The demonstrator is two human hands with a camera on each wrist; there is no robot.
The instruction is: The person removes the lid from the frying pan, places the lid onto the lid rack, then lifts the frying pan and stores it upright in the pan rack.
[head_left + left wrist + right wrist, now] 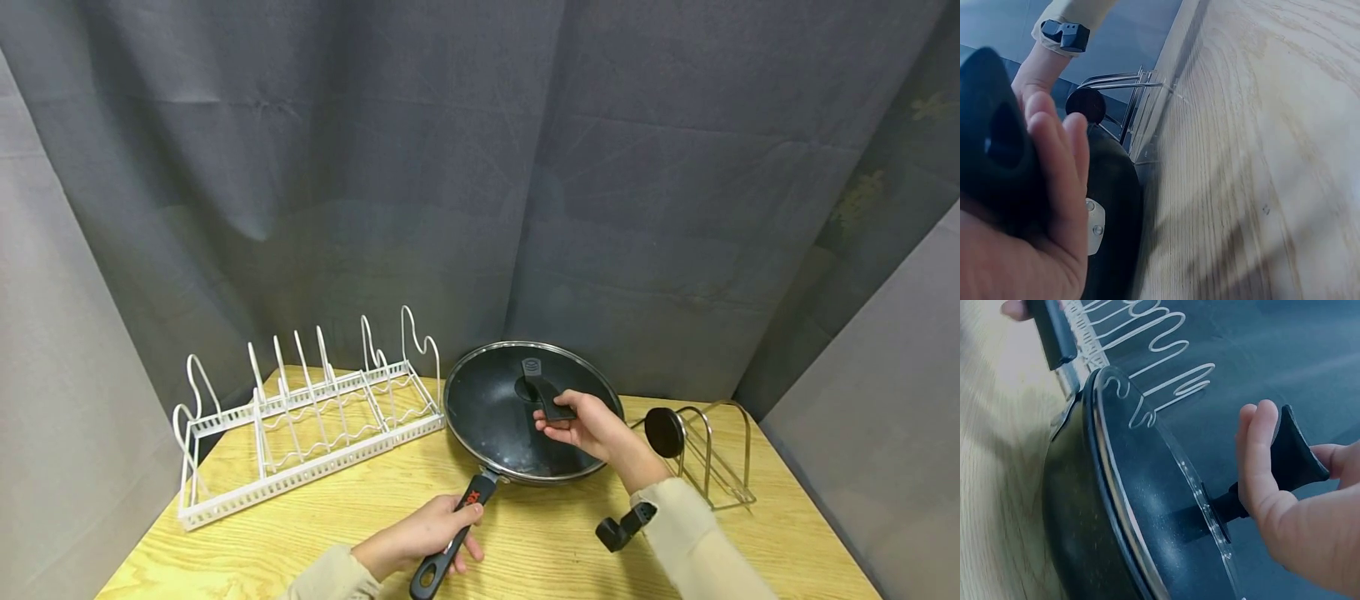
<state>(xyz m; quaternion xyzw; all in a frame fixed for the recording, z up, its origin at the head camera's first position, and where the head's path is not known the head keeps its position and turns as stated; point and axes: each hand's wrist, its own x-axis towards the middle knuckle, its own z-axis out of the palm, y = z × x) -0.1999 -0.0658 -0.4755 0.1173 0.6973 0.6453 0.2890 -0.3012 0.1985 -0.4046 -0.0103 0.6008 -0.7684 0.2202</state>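
A black frying pan (pixel 1072 487) with a glass lid (pixel 487 400) over it is at the middle of the table. My left hand (pixel 431 533) grips the pan's long black handle (pixel 480 490), which points toward me. The thumb lies along the top and the fingers curl beneath. With my right hand (pixel 592 425) I pinch the lid's black knob (pixel 551 402) between thumb and fingers. In the right wrist view the lid (pixel 1147 481) sits at the pan's rim, and fingers lie on both sides of the flared knob (pixel 1294 456).
On the left stands a white wire rack (pixel 315 417) with upright dividers, its right end close beside the pan. A metal wire rack (pixel 712 454) holding a lid with a round black knob (pixel 664 432) is at right. Grey curtain (pixel 450 208) hangs behind the wooden table (pixel 570 542).
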